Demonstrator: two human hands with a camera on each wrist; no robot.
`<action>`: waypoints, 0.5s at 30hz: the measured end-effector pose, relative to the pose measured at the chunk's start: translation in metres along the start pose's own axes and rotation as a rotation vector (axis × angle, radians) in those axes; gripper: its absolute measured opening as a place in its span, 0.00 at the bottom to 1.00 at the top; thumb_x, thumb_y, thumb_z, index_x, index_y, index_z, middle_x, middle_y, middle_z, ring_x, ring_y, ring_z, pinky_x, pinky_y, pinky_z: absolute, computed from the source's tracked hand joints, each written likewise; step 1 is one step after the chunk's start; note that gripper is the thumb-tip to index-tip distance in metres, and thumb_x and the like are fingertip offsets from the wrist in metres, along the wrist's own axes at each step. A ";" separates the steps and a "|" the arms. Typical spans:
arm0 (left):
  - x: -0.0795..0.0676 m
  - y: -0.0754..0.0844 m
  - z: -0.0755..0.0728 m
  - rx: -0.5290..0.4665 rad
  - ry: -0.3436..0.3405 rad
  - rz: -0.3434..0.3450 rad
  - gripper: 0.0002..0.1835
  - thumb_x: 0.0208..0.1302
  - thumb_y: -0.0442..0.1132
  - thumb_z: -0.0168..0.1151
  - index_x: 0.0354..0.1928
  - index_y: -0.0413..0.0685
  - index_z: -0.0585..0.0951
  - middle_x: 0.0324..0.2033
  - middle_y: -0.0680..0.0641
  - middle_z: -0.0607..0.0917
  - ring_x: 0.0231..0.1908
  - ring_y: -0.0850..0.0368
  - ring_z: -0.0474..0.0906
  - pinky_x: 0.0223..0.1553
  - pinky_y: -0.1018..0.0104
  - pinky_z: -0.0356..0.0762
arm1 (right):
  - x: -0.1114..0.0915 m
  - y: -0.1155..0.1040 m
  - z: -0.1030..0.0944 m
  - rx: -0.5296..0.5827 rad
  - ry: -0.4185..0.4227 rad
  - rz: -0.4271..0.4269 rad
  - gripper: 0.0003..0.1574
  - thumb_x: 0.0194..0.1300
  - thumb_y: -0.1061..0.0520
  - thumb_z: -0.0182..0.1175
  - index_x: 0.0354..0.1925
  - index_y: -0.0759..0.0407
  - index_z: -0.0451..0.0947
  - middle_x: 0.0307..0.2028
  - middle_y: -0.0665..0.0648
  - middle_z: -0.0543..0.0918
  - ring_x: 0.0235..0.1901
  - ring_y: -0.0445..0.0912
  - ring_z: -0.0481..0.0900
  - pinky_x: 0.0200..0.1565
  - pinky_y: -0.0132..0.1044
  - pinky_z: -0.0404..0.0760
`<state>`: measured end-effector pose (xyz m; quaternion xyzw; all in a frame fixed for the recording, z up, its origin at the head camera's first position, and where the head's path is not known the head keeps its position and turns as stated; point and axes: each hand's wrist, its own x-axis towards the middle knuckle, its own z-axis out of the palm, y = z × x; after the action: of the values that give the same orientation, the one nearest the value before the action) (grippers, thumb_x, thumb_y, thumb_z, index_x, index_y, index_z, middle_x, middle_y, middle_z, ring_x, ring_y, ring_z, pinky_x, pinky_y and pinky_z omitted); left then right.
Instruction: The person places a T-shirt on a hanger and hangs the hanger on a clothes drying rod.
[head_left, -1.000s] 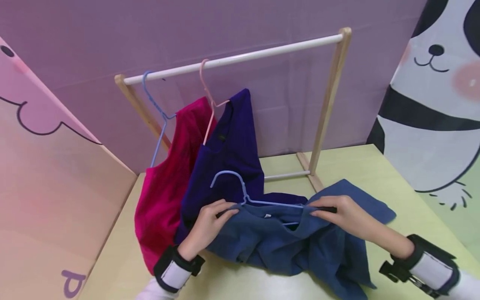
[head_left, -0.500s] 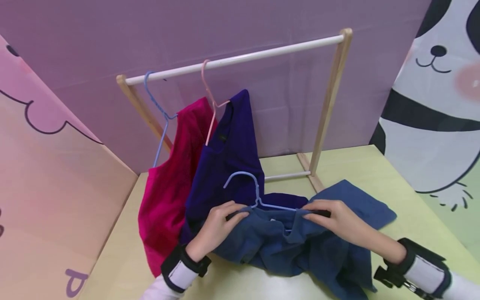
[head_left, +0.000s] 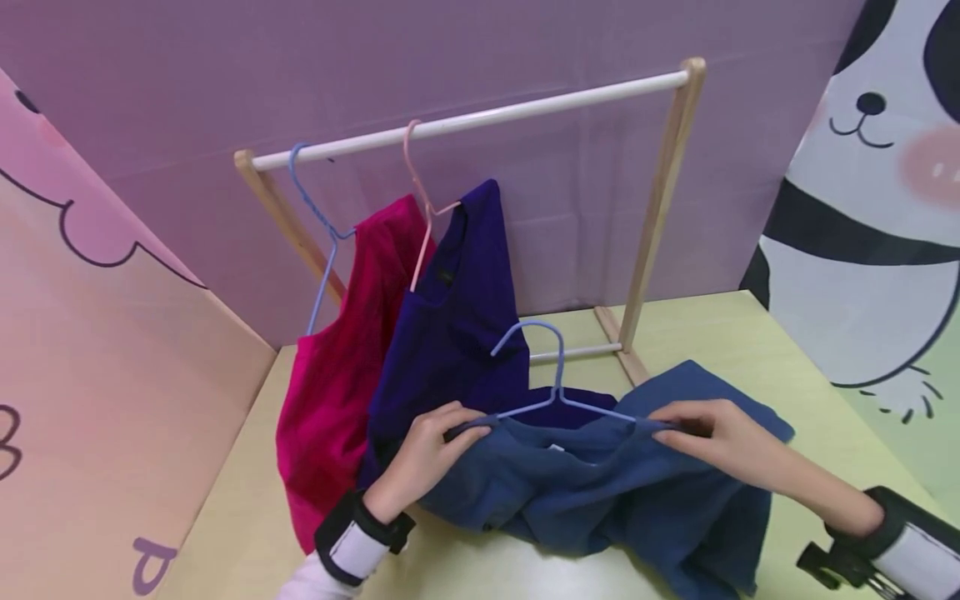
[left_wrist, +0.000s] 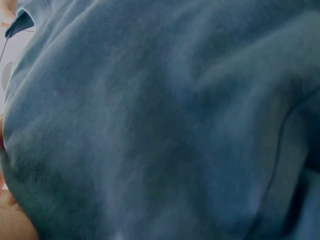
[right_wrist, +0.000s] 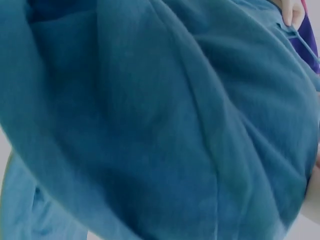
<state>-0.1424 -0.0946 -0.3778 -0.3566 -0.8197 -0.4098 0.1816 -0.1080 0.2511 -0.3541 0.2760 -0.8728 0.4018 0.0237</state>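
In the head view, a slate-blue shirt (head_left: pixel 555 500) hangs in folds over the front of the table, with a light blue clothes hanger (head_left: pixel 558 396) inside its neckline. The hanger's hook stands up and curves to the left. My left hand (head_left: pixel 429 454) pinches the left shoulder between thumb and fingers. At the right shoulder my right hand (head_left: pixel 723 437) pinches the cloth the same way, where the hanger's arm runs under it. Between the hands the neckline is stretched wide. Shirt cloth (left_wrist: pixel 150 120) fills most of the left wrist view, and shirt cloth (right_wrist: pixel 165 120) the right wrist view.
Behind stands a clothes rack with a white rail (head_left: pixel 540 107) and wooden posts. A magenta garment (head_left: pixel 330 417) on a blue hanger and a dark purple garment (head_left: pixel 457 333) on a pink hanger hang at its left. The rail continues to the right post (head_left: pixel 663 200).
My right hand has moved right, pulling the neckline straight after a brief shift left. The hanger has slid right and its hook has risen. My left hand has shifted slightly right overall.
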 end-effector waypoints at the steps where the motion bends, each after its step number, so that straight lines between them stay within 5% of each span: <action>1: 0.000 0.000 0.000 0.002 0.002 0.008 0.06 0.50 0.32 0.64 0.32 0.42 0.82 0.26 0.52 0.80 0.29 0.64 0.75 0.32 0.75 0.73 | -0.001 0.001 -0.002 0.013 -0.024 0.006 0.10 0.59 0.63 0.56 0.40 0.61 0.78 0.33 0.45 0.80 0.25 0.35 0.72 0.24 0.29 0.72; 7: -0.002 -0.002 -0.001 0.024 0.001 0.018 0.06 0.47 0.32 0.66 0.31 0.44 0.82 0.24 0.55 0.78 0.30 0.64 0.73 0.33 0.73 0.72 | -0.009 0.003 -0.014 0.044 -0.108 0.030 0.11 0.62 0.62 0.53 0.43 0.56 0.77 0.38 0.44 0.79 0.33 0.35 0.75 0.32 0.29 0.76; 15: -0.003 -0.005 -0.004 0.064 0.038 -0.021 0.08 0.48 0.33 0.66 0.33 0.47 0.83 0.28 0.56 0.78 0.34 0.63 0.73 0.36 0.70 0.71 | -0.020 0.012 -0.024 0.070 -0.036 0.065 0.12 0.61 0.65 0.53 0.43 0.59 0.76 0.38 0.38 0.78 0.34 0.34 0.76 0.31 0.28 0.76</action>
<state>-0.1443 -0.1011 -0.3802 -0.3340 -0.8325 -0.3921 0.2040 -0.1009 0.2837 -0.3515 0.2553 -0.8671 0.4276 -0.0146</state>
